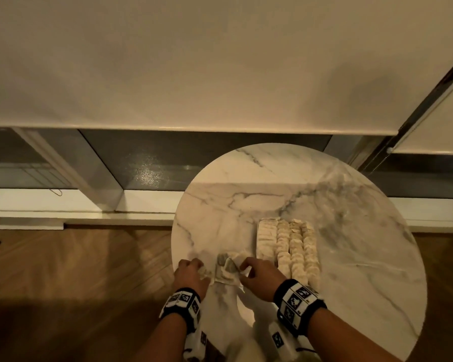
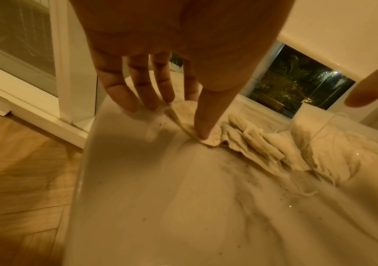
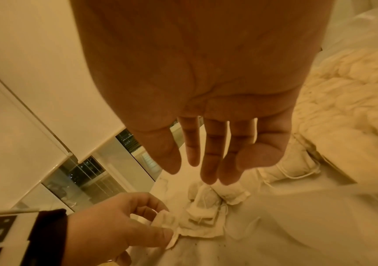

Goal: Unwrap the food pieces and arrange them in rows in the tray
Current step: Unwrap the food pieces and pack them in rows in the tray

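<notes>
Head view, tray (image 1: pixel 259 232) rows running lengthwise away from person

The head view looks down from high above the round marble surface (image 1: pixel 324 205), facing the window blind behind it. Each wrist view sits very near its own palm, low over the surface, and looks along the fingers. All three views share the heap of pale wrappers (image 1: pixel 226 267) (image 2: pixel 251 144) (image 3: pixel 206 216) at the surface's near edge.
</notes>
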Action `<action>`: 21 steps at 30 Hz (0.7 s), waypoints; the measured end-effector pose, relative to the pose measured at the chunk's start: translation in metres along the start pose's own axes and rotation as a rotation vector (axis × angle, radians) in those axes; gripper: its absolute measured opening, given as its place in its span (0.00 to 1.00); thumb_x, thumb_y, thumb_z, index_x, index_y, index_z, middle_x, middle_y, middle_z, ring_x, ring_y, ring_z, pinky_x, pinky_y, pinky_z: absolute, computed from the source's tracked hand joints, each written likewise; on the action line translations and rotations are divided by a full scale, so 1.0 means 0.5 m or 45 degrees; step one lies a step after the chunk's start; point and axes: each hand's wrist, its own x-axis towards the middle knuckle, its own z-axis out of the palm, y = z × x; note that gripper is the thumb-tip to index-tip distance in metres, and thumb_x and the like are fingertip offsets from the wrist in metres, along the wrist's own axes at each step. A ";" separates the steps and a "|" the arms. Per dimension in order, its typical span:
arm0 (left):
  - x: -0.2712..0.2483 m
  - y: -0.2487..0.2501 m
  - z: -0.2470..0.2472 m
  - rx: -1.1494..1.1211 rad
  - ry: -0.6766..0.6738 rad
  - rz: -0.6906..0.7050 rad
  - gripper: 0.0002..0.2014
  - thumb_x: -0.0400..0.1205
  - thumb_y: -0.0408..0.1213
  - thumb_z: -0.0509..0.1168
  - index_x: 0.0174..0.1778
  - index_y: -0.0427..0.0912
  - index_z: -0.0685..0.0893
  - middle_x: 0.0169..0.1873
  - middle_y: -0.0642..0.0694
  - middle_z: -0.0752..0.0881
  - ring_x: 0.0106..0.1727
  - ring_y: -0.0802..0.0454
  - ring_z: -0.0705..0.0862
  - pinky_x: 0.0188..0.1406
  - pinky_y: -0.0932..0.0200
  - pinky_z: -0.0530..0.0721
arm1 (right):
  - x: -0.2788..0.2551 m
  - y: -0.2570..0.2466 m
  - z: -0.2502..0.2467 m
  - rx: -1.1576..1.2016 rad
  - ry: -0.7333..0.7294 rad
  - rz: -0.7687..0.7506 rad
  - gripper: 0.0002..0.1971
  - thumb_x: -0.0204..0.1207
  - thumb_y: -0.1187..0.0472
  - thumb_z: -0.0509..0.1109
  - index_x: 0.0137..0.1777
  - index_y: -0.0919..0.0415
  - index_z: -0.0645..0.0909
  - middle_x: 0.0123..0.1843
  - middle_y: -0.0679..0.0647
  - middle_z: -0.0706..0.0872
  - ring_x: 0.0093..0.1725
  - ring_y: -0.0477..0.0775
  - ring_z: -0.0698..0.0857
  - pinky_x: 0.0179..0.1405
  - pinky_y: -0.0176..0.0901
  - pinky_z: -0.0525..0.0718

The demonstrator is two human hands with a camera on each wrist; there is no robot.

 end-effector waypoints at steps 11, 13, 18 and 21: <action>-0.017 -0.048 -0.023 -0.855 0.069 -0.162 0.05 0.77 0.38 0.75 0.45 0.47 0.85 0.42 0.47 0.88 0.47 0.47 0.87 0.45 0.58 0.83 | 0.005 -0.005 0.007 0.079 0.064 0.018 0.07 0.77 0.51 0.71 0.54 0.45 0.82 0.42 0.45 0.85 0.43 0.47 0.84 0.40 0.33 0.79; -0.022 -0.040 -0.033 -1.107 0.033 -0.190 0.02 0.79 0.36 0.74 0.45 0.45 0.87 0.43 0.43 0.89 0.45 0.45 0.88 0.39 0.57 0.86 | 0.002 -0.011 0.006 0.125 0.085 0.019 0.09 0.78 0.50 0.71 0.56 0.48 0.83 0.43 0.46 0.86 0.42 0.46 0.84 0.43 0.37 0.81; -0.041 0.009 -0.053 -1.545 -0.201 -0.197 0.05 0.81 0.32 0.71 0.51 0.37 0.86 0.46 0.37 0.89 0.43 0.47 0.86 0.34 0.59 0.84 | 0.001 -0.038 0.003 0.354 0.053 0.039 0.14 0.78 0.42 0.72 0.56 0.50 0.84 0.44 0.49 0.88 0.38 0.47 0.86 0.35 0.41 0.85; -0.059 0.041 -0.064 -1.605 -0.338 -0.117 0.06 0.82 0.33 0.71 0.53 0.38 0.86 0.45 0.39 0.91 0.43 0.47 0.88 0.33 0.57 0.83 | -0.002 -0.056 -0.004 0.532 0.035 0.047 0.13 0.80 0.45 0.72 0.58 0.50 0.83 0.45 0.52 0.88 0.40 0.52 0.87 0.29 0.40 0.86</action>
